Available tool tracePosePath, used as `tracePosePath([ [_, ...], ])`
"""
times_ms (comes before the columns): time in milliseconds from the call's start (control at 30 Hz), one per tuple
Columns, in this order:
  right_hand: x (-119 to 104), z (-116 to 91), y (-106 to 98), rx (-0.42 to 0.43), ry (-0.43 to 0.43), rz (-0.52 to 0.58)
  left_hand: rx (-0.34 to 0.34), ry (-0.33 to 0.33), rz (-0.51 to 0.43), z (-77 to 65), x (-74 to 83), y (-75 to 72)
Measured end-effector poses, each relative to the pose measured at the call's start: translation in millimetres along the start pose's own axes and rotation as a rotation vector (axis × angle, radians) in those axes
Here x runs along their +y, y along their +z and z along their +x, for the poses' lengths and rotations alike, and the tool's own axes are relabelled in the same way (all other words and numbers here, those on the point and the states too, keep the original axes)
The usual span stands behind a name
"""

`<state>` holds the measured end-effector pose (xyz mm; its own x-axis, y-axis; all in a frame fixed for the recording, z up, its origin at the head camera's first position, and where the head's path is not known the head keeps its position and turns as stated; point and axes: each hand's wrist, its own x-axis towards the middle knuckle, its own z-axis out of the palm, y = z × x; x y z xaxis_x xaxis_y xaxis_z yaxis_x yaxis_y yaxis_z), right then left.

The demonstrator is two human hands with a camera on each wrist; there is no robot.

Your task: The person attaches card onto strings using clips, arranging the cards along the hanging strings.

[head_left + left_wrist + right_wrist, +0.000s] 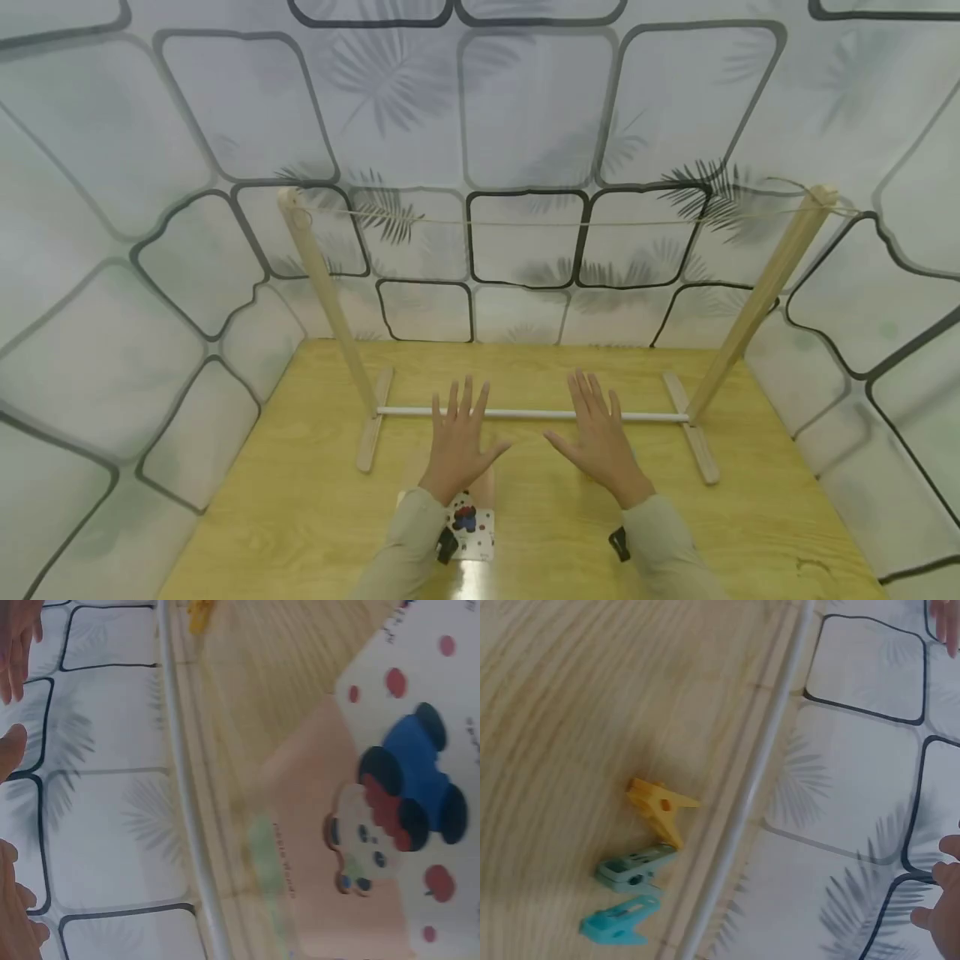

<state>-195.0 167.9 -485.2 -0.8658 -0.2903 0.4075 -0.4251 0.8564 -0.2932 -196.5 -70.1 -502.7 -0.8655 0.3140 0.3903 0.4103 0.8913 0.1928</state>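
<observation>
My left hand (456,446) is held out flat with spread fingers over the table, holding nothing. Below its wrist lie printed cards (474,533), partly covered by the forearm. Close up in the left wrist view, a white card (442,787) has a cartoon animal in blue and red dots, beside a pink card (315,772). My right hand (600,450) is also stretched out with fingers apart and nothing in it. The right wrist view has a yellow clothespin (658,806), a grey-green clothespin (634,870) and a teal clothespin (619,921) on the table, mostly hidden by that hand in the head view.
A wooden stand rises ahead, with a left post (322,283) and a right post (765,300) on flat feet. A thin string (525,223) runs between the post tops, and a white rod (525,413) joins the bases. Patterned cloth (525,108) surrounds the wooden table (285,517).
</observation>
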Motion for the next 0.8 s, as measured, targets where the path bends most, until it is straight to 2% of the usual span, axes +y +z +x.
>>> tracePosePath([
  [133, 5.0, -4.1, 9.3, 0.025, -0.005, 0.023, -0.021, -0.005, -0.049, -7.5, -4.5, 6.1],
  [300, 8.8, -11.2, 24.4, 0.034, -0.005, 0.056, -0.047, -0.020, -0.027, -17.2, -12.4, 16.5],
  [367, 7.6, -13.5, 29.6, 0.022, -0.003, 0.070, -0.056, -0.021, -0.017, -21.2, -16.3, 20.5],
  [500, 2.6, -16.5, 35.8, -0.016, 0.006, 0.097, -0.085, -0.026, -0.068, -29.1, -22.3, 25.8],
  [600, 0.0, -18.2, 38.1, -0.046, 0.021, 0.077, -0.113, -0.029, -0.086, -34.9, -25.7, 28.9],
  [800, 4.4, -22.1, 42.9, -0.060, 0.025, 0.043, -0.173, 0.008, -0.052, -43.6, -30.5, 32.0],
])
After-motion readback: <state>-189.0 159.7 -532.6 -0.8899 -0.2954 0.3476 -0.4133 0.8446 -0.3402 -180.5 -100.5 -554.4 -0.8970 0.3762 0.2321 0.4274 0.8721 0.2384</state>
